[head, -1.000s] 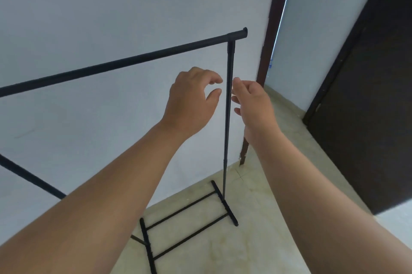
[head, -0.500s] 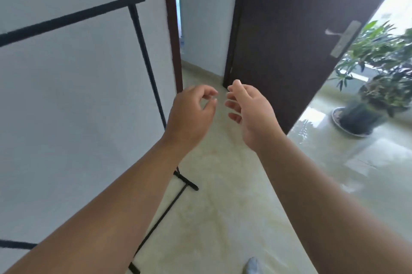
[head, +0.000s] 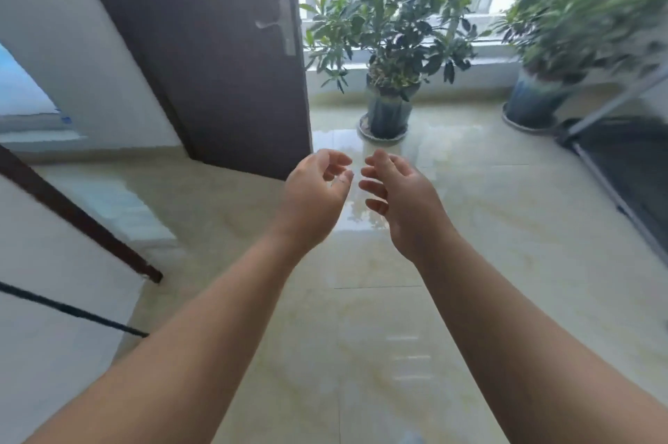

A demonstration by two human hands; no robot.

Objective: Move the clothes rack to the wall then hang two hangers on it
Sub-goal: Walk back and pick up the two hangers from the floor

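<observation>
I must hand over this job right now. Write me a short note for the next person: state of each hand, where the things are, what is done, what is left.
Left hand: empty, fingers loosely curled, raised in front.
Right hand: empty, open, raised beside the left; the two are apart.
Clothes rack: only a thin black bar shows at the far left edge, beside the white wall. It appears to stand at the wall, so the move looks done.
Hangers: none in view, none in either grip.
Left: find two hangers and hang both on the rack. Ahead are the dark door and potted plants.

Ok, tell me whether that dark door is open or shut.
Open. The dark door stands swung away from the brown door frame, its free edge and handle against the window area.
</observation>
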